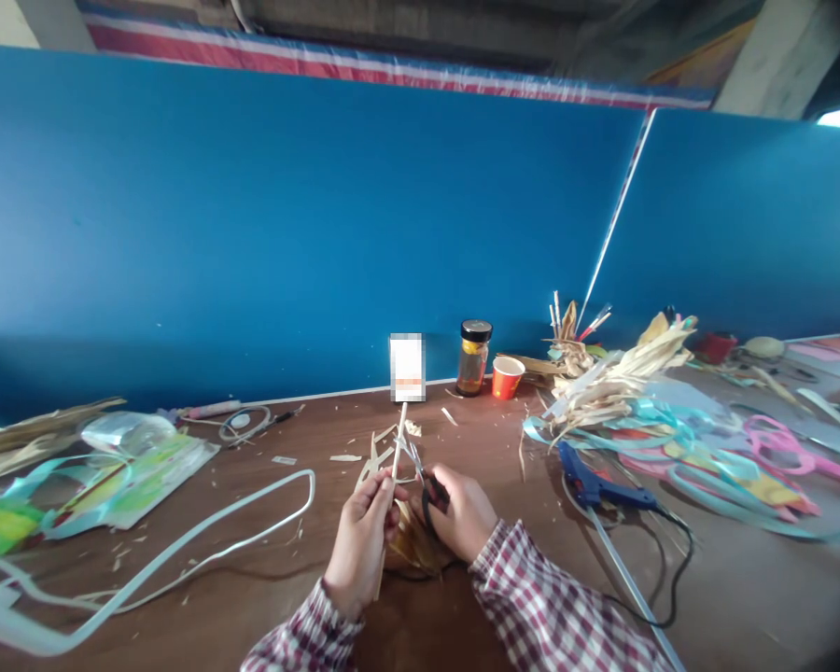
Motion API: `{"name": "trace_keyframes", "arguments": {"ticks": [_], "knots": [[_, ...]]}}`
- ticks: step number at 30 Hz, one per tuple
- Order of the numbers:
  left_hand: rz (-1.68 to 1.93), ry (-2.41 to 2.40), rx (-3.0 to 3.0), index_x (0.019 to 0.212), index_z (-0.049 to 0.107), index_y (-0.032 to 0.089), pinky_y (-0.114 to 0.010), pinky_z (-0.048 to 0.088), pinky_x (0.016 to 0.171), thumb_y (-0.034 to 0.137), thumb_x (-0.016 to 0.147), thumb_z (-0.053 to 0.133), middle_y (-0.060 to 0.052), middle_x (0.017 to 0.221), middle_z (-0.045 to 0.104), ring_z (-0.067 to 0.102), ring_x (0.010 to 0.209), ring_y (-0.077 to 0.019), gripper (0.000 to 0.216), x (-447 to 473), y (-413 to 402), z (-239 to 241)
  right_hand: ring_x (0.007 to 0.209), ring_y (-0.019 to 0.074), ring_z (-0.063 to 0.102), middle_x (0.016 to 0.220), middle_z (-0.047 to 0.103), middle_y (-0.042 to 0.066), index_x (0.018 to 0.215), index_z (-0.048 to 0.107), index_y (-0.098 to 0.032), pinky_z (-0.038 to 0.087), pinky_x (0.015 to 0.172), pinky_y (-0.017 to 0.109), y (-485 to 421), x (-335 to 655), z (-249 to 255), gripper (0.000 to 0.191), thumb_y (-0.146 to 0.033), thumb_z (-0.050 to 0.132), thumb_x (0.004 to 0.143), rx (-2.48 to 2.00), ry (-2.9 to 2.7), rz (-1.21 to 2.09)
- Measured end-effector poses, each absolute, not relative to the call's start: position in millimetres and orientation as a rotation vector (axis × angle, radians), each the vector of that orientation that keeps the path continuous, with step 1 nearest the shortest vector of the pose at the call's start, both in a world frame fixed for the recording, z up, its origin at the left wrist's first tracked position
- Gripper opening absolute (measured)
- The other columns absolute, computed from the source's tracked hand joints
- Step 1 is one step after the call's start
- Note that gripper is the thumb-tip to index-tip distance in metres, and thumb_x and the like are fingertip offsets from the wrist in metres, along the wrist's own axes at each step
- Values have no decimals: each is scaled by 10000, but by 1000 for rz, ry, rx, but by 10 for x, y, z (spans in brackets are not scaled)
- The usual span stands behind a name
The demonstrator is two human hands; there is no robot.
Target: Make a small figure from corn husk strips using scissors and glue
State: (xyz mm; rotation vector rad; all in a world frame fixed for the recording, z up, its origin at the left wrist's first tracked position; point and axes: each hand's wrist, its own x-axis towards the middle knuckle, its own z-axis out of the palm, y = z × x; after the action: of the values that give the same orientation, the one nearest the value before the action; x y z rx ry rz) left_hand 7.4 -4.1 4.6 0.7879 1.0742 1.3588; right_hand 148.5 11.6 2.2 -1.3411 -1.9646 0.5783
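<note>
left hand (pixel 364 541) grips an upright straw strip (pixel 399 437); right hand (pixel 462 513) grips scissors (pixel 420 469), blades at it. glue gun (pixel 592 481) lies nearby on the surface (pixel 287 597).

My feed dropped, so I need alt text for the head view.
The left hand holds a pale strip upright while the right hand holds scissors to it, above a brown table. A blue glue gun lies to the right; a jar and red cup stand behind.

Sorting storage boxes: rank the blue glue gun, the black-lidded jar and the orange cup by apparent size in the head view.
1. blue glue gun: largest, though nearer the camera, so unsure.
2. black-lidded jar.
3. orange cup: shorter than the jar beside it.
</note>
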Motion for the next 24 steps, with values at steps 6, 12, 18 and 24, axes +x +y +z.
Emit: {"name": "trace_keyframes", "arguments": {"ticks": [6, 12, 18, 24], "knots": [[1310, 1061, 787, 944, 630, 157, -144, 317, 409, 418, 672, 677, 53, 594, 472, 399, 480, -44, 380, 86, -56, 36, 630, 136, 523, 701, 576, -5, 940, 559, -219, 352, 564, 208, 162, 1489, -57, 204, -209, 524, 739, -1400, -1939, 497], [1244, 963, 672, 930, 619, 171, -161, 448, 526, 370, 705, 670, 44, 655, 494, 465, 539, -47, 305, 144, -87, 29, 626, 131, 542, 703, 596, -7, 936, 556, -219, 346, 563, 203, 142, 1449, -60, 213, -195, 520, 727, -1463, -1920, 478], [1308, 996, 714, 854, 580, 187, -186, 464, 581, 372, 708, 665, 40, 686, 544, 521, 600, -72, 251, 144, -91, 4, 597, 125, 549, 672, 602, -23, 942, 557, -232, 339, 543, 198, 158, 1452, -99, 218, -185, 502, 736, -1423, -1929, 565], [1271, 1089, 822, 772, 604, 168, -216, 456, 588, 405, 698, 655, 22, 676, 583, 549, 596, -106, 254, 124, -98, 19, 597, 123, 530, 674, 597, -19, 891, 569, -225, 316, 541, 201, 128, 1450, -49, 147, -243, 536, 750, -1433, -1988, 486]]}}
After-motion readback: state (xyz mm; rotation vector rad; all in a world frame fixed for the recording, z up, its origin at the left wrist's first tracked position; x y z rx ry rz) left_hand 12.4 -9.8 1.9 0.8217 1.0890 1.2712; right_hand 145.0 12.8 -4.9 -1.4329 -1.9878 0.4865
